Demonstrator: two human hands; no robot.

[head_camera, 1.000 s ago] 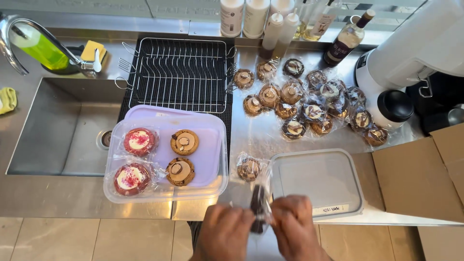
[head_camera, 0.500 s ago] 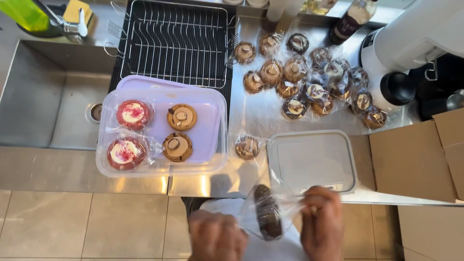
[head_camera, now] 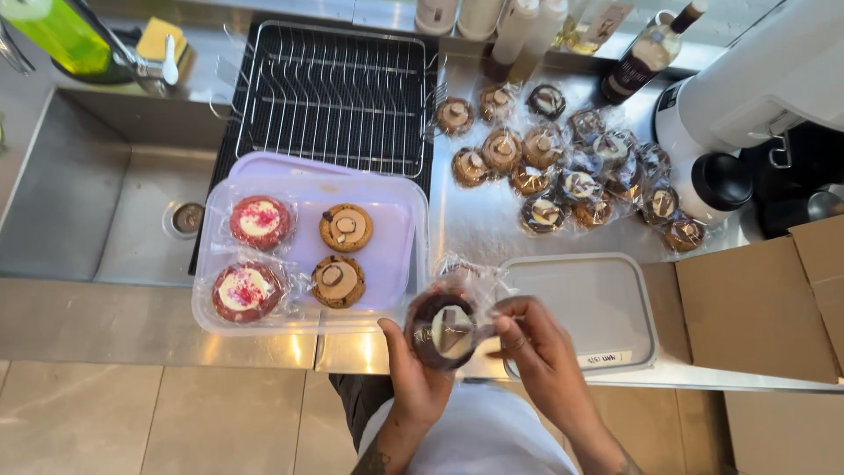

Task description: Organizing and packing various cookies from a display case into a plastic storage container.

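This is a commercial kitchen or bakery prep area. A long stainless-steel bench (head_camera: 492,229) fills the frame, with a deep steel sink (head_camera: 105,202) at the left and a wire drying rack (head_camera: 334,97) beside it. Many individually wrapped cookies (head_camera: 563,158) lie in the upper right, more sit in a clear plastic tray (head_camera: 387,264), and syrup and sauce bottles (head_camera: 527,26) line the top edge.

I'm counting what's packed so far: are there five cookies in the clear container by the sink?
No. The clear container holds four cookies: two red ones on its left side and two brown ones beside them.
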